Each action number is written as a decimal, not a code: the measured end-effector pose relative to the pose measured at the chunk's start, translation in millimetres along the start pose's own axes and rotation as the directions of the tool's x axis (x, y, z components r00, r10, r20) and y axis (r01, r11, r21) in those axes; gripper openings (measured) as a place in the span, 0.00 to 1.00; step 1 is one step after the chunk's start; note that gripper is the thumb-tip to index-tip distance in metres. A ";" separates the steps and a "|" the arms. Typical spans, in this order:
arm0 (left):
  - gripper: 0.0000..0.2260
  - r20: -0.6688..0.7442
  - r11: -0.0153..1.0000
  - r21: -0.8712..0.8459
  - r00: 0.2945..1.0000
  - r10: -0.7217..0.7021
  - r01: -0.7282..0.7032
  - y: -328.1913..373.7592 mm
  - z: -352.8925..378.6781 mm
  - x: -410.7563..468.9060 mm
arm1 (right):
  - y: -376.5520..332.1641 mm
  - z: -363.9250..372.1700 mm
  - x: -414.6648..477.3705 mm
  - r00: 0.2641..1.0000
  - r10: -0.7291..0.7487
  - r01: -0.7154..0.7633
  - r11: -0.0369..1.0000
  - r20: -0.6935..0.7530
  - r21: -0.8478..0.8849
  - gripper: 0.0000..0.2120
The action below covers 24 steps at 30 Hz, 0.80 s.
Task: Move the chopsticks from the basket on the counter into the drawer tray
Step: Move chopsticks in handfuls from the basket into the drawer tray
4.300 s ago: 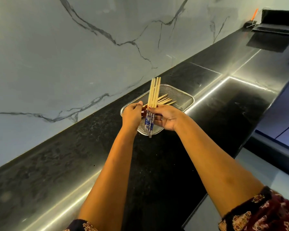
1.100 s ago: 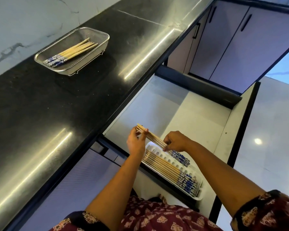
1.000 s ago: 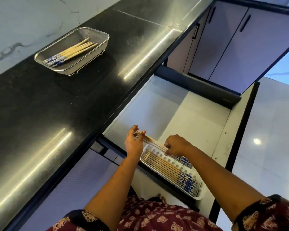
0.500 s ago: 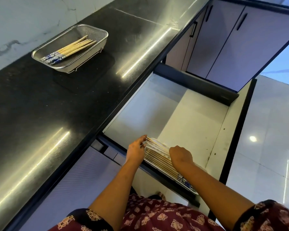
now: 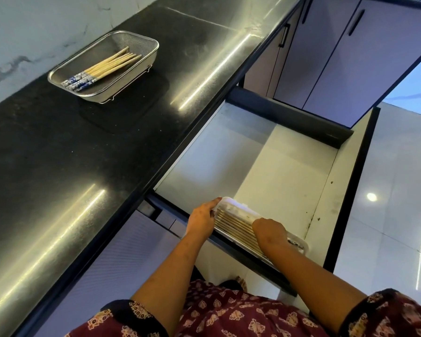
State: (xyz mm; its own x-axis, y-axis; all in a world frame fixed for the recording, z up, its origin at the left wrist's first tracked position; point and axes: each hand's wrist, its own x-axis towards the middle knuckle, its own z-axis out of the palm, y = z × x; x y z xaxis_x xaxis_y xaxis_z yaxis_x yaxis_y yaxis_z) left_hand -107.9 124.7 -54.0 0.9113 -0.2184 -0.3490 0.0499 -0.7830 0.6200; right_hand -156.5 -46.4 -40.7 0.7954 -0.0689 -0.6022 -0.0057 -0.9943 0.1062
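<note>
A white marble wall (image 5: 34,32) with grey veins rises at the upper left. Pale lilac cabinet doors (image 5: 326,57) with slim black bar handles (image 5: 355,21) fill the upper right. Glossy pale floor tiles (image 5: 399,239) stretch down the right side, mirroring a round ceiling light as a bright spot (image 5: 371,197).

White marble wall (image 5: 34,25) with grey veins at the back, shiny black stone desk (image 5: 58,166) picking up streaks of light. Pale lilac cabinet doors (image 5: 326,59) with black bar handles (image 5: 355,21) further along, and a glossy light tiled floor (image 5: 394,239) showing one round light spot (image 5: 371,197).
</note>
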 end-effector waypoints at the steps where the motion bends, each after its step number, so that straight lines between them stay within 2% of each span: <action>1: 0.20 0.017 1.000 -0.003 1.000 -0.007 0.007 -0.1 -0.8 0.5 | -0.7 0.5 0.7 1.000 -0.002 0.002 1.000 0.001 -0.003 0.14; 11: 0.21 0.112 0.993 -0.109 0.993 -0.036 0.048 -2.4 -6.6 5.1 | -4.0 6.0 5.9 1.000 -0.010 0.012 0.998 0.017 -0.065 0.14; 24: 0.21 0.152 0.989 -0.136 0.988 -0.038 0.059 -3.1 -9.7 8.3 | -8.4 -0.7 8.4 0.998 -0.056 0.055 0.990 -0.006 -0.131 0.13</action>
State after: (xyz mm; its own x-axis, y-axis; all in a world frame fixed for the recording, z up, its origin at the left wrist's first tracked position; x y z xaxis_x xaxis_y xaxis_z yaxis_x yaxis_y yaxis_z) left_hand -96.5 131.0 -52.0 0.8358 -0.2745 -0.4756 0.1590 -0.7081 0.6880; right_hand -149.3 -38.6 -46.0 0.7983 -0.0122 -0.6022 0.1177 -0.9774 0.1758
